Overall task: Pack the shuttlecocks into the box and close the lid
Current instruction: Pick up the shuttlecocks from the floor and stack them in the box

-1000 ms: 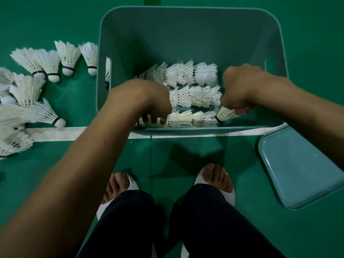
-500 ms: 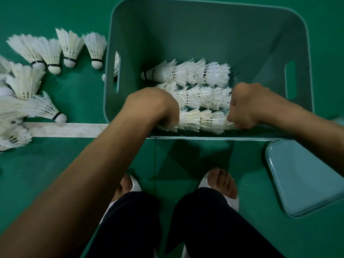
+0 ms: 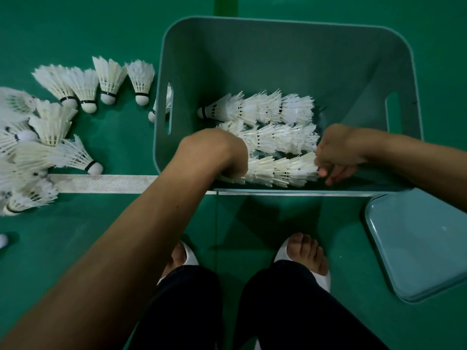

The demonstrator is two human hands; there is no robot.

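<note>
Inside the teal plastic box [image 3: 278, 59], the nearest row of nested white feather shuttlecocks [image 3: 275, 170] lay against its near wall, long axis left to right. The left hand [image 3: 217, 152] curled over the row's left end, its hold hidden. The right hand [image 3: 336, 152] pinched the right end. Left of the box lay loose white shuttlecocks [image 3: 108, 77], nearer the left hand.

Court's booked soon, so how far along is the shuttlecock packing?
Done: three rows lie in the box. In hand: the left hand grips one end of the near row, and the right hand touches the other. Left: many loose shuttlecocks on the floor beside the box, and the lid, lying on the floor, not fitted yet.
</note>
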